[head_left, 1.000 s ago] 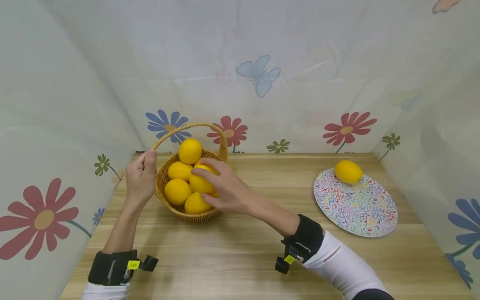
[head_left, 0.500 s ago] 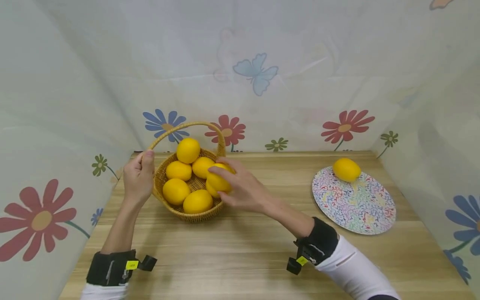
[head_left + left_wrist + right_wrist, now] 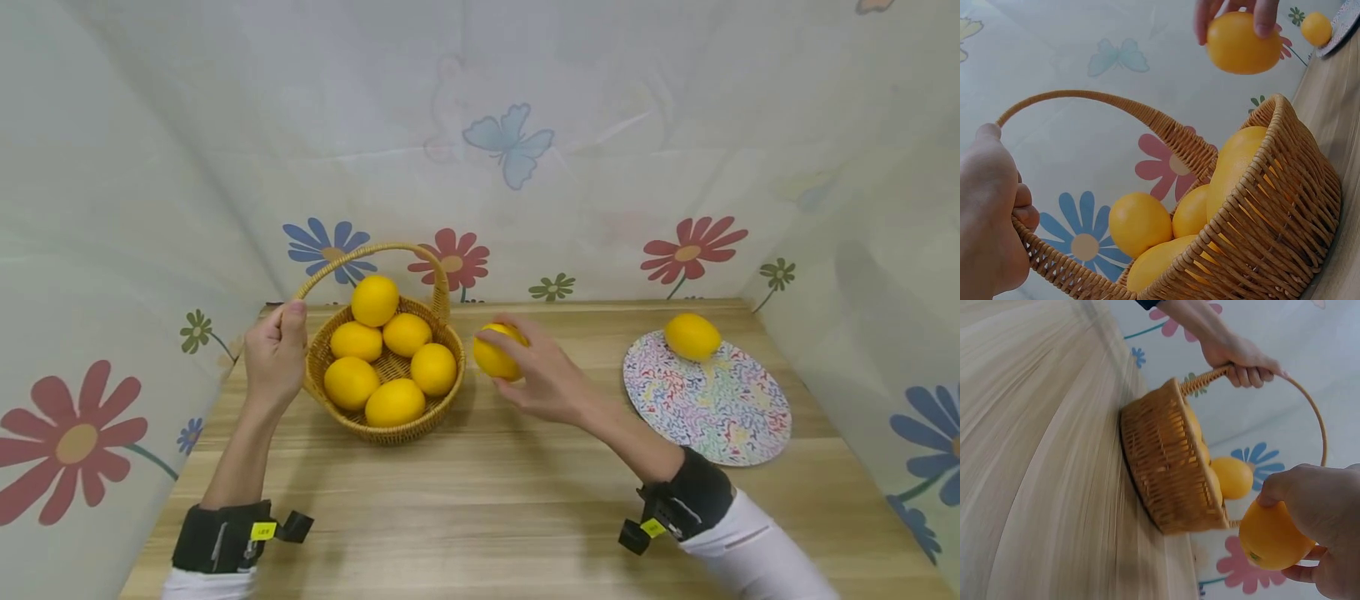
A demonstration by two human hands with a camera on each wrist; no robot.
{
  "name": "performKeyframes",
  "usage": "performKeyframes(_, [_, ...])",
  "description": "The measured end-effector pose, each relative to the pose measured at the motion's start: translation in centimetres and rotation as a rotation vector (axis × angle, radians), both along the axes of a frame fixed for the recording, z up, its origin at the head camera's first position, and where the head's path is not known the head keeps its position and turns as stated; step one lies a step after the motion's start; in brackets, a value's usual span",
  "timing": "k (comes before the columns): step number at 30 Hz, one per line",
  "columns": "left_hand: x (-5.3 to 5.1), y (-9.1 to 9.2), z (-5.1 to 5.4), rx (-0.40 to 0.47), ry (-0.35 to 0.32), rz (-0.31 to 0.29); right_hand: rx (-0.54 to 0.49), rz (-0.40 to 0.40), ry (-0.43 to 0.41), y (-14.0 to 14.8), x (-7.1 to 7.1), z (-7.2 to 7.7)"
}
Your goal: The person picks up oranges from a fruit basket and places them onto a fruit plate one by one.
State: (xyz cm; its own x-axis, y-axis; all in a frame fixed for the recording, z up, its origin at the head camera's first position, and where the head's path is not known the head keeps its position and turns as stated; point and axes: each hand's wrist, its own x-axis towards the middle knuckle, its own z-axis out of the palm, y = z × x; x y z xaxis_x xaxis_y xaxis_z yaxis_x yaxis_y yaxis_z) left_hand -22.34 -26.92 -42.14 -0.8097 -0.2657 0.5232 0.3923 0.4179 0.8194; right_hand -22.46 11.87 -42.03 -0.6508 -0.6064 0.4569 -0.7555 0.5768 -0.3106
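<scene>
My left hand (image 3: 275,354) grips the handle (image 3: 390,247) of a round wicker basket (image 3: 390,435) by its left side. Several yellow lemons (image 3: 351,383) lie in the basket, some partly hidden by its wall in the left wrist view. Just right of the basket, my right hand (image 3: 551,379) holds another lemon (image 3: 497,354) between thumb and fingers. That lemon (image 3: 1243,44) is raised above the table in the left wrist view. One more lemon (image 3: 692,337) sits at the back edge of a speckled, multicoloured plate (image 3: 738,417) on the right.
A light wooden table (image 3: 450,517) bears the basket and the plate. A pale curtain (image 3: 600,167) printed with flowers and a butterfly rises behind the table and along both sides.
My right hand has lifted a lemon out of the basket and carried it rightward past the rim. The left hand stays on the handle, and the basket stays put.
</scene>
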Motion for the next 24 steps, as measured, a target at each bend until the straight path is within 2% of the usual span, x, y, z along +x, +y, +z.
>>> performKeyframes(6, [0.0,-0.1,0.0,0.005,-0.001,0.0,0.006,-0.071,0.001,3.6,-0.3,-1.1])
performKeyframes(11, [0.0,-0.1,0.1,-0.001,-0.001,0.003,0.016,-0.148,-0.042,6.9,-0.4,-2.1])
performKeyframes(19, [0.2,0.1,0.2,0.004,-0.016,0.004,0.018,-0.269,-0.06,12.0,0.1,-3.3])
performKeyframes(24, [0.2,0.0,0.3,0.011,-0.027,0.012,0.016,-0.328,-0.065,15.0,0.4,-3.5])
